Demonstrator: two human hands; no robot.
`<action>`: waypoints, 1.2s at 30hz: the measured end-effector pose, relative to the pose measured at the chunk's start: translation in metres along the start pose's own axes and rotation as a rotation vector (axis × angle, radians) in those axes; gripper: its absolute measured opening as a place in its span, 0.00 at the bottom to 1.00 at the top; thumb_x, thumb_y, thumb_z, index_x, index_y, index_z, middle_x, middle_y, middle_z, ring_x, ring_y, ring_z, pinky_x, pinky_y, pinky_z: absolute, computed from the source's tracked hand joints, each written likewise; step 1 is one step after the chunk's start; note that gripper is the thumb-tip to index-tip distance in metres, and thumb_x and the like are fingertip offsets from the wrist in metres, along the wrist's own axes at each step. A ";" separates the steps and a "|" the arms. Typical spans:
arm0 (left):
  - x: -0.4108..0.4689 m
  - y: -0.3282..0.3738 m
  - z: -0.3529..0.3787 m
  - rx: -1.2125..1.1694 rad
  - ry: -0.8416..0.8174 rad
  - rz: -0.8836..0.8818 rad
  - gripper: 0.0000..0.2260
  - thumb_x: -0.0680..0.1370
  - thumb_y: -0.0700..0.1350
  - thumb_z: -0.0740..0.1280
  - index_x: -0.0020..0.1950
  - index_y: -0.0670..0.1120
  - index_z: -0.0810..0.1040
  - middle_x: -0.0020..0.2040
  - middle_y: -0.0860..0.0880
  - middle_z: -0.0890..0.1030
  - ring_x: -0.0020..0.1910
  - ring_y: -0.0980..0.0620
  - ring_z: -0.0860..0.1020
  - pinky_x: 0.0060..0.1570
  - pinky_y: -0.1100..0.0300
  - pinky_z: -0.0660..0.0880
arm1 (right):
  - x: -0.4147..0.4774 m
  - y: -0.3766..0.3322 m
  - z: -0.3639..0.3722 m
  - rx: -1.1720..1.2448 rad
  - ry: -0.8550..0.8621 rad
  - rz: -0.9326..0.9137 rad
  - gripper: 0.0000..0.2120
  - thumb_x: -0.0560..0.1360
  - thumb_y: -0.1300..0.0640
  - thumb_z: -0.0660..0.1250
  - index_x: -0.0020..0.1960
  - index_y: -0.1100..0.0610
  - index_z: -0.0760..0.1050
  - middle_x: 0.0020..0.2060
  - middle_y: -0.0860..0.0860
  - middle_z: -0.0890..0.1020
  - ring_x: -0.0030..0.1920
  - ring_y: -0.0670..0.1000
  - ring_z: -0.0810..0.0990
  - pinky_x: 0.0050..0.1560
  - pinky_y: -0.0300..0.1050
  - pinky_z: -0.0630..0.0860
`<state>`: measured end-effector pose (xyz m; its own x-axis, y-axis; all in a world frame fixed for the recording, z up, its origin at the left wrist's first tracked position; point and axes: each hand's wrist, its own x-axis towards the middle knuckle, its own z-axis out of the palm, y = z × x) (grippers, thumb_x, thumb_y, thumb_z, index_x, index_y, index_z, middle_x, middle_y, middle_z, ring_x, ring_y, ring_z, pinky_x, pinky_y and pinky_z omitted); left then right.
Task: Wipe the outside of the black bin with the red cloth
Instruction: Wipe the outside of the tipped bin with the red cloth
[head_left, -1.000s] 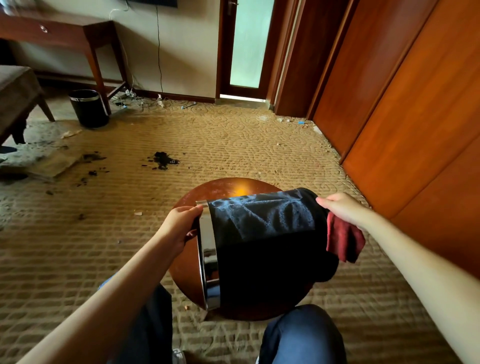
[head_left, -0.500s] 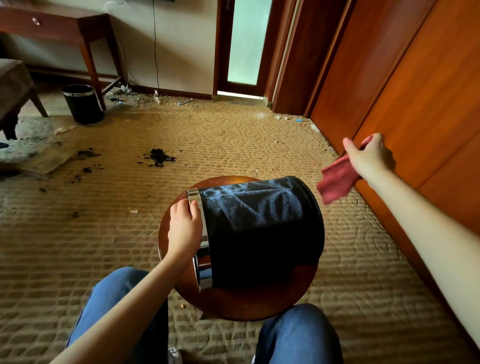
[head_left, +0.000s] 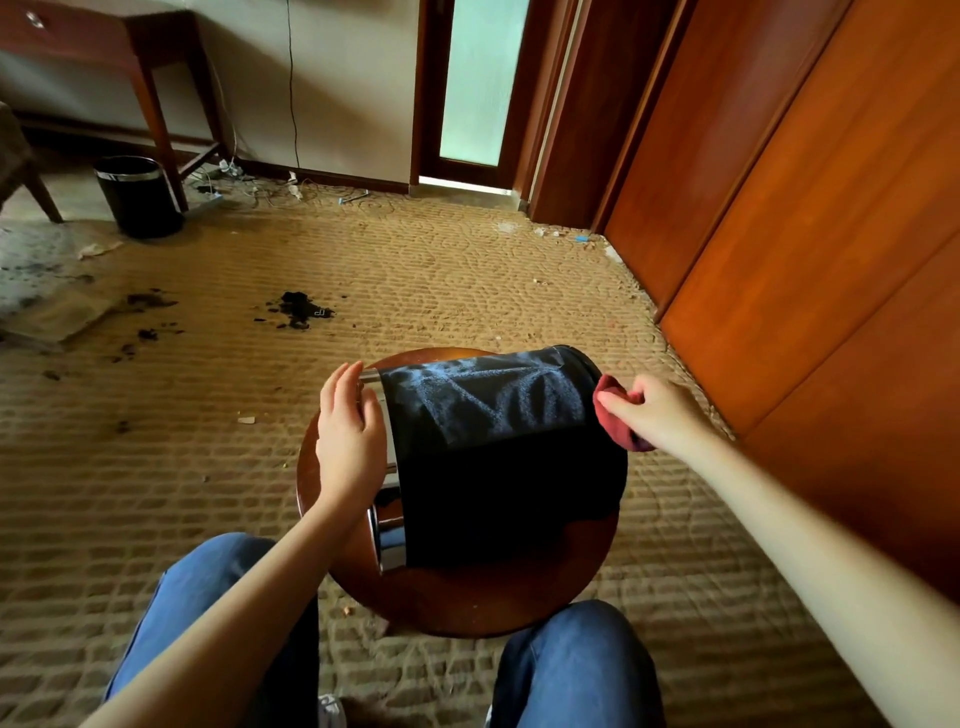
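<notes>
The black bin (head_left: 498, 467) lies on its side on a round wooden stool (head_left: 467, 597), its chrome rim pointing left and its base to the right. My left hand (head_left: 348, 436) rests flat over the chrome rim with the fingers straight. My right hand (head_left: 654, 410) grips the red cloth (head_left: 610, 415) and holds it against the bin's base end at the right. Most of the cloth is hidden behind my fingers and the bin's edge.
A second black bin (head_left: 137, 195) stands by a wooden desk (head_left: 130, 47) at the far left. Dark debris (head_left: 298, 309) lies on the patterned carpet. Wooden wardrobe doors (head_left: 810, 234) line the right side. My knees (head_left: 576, 660) are just below the stool.
My right hand swung out to the right with the red cloth raised, then came back down to the bin's base end. My left hand shifted from gripping the rim to lying flat over it.
</notes>
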<state>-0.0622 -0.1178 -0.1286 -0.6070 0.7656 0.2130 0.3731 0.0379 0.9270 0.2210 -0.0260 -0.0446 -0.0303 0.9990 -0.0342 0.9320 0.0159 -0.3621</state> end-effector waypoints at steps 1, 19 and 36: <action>0.002 0.000 0.001 0.018 0.000 0.015 0.17 0.83 0.43 0.55 0.71 0.45 0.69 0.73 0.49 0.66 0.71 0.51 0.65 0.67 0.59 0.59 | -0.004 0.000 0.005 -0.007 0.081 -0.048 0.14 0.76 0.47 0.65 0.44 0.57 0.67 0.44 0.55 0.77 0.43 0.56 0.76 0.32 0.44 0.65; 0.025 0.014 0.000 0.230 -0.069 -0.100 0.16 0.82 0.46 0.51 0.66 0.50 0.72 0.70 0.52 0.70 0.65 0.48 0.71 0.66 0.42 0.62 | -0.016 -0.016 0.063 -0.066 0.613 -0.284 0.02 0.74 0.61 0.68 0.46 0.57 0.78 0.44 0.55 0.76 0.45 0.60 0.76 0.35 0.49 0.73; 0.031 0.015 0.000 0.221 -0.075 -0.101 0.15 0.82 0.45 0.51 0.63 0.48 0.74 0.68 0.50 0.72 0.62 0.47 0.73 0.66 0.41 0.63 | -0.004 -0.027 0.061 0.096 0.534 -0.229 0.05 0.76 0.61 0.65 0.48 0.55 0.80 0.47 0.54 0.77 0.48 0.58 0.75 0.42 0.52 0.74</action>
<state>-0.0758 -0.0936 -0.1080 -0.5984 0.7959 0.0919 0.4625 0.2495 0.8508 0.1741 -0.0334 -0.0917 -0.0183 0.8541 0.5198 0.8857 0.2551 -0.3880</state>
